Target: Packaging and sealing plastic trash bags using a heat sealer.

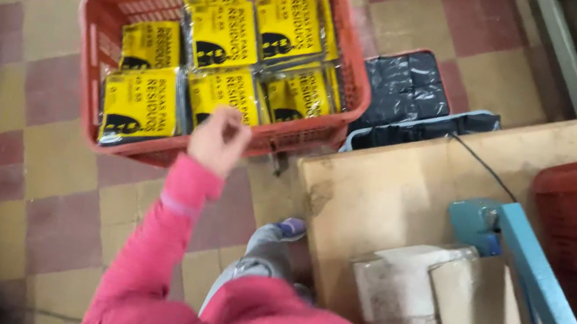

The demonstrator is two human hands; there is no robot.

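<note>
While left hand (218,138) hovers, red crate (102,37) of yellow packets (221,30), wooden table (392,195) alongside

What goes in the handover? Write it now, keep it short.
Left hand: over the near rim of the red crate, fingers curled, nothing seen in them.
Right hand: out of view.
The crate sits on the floor, with six yellow packs lying flat inside.
Done: those six are in.
Left: there looks to be room on top. Black bags lie beside the crate.
</note>
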